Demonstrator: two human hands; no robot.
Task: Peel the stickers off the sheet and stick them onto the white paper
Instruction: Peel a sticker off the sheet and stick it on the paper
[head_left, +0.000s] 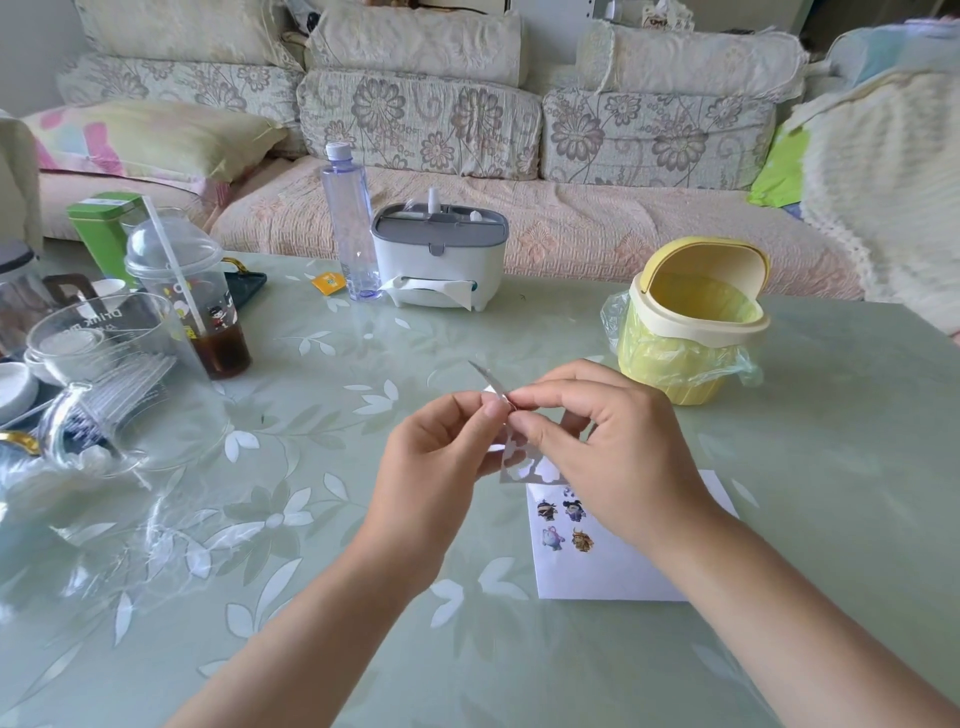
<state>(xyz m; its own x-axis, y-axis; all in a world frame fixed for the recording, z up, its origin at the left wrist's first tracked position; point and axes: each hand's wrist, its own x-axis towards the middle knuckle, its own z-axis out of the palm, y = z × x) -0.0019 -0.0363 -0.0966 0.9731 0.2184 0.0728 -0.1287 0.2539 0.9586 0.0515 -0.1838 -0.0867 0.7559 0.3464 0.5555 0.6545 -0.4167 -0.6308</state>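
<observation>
Clear cup: far left, printed "DRINK", seen reversed.
Iced-drink cup: domed lid, straw, cartoon print; writing unreadable.
Water bottle: unlabelled, upright.
Tissue box: white and grey.
Left hand: thumb and forefinger pinched on the sticker sheet.
Right hand: fingertips pinched at the sheet's upper edge; whether on a sticker, cannot tell.
White paper: flat under the right wrist, four cartoon stickers on it.
Bin: yellow, bag-lined.
Surface: green table, white leaf pattern.
Room: floral sofa behind.
</observation>
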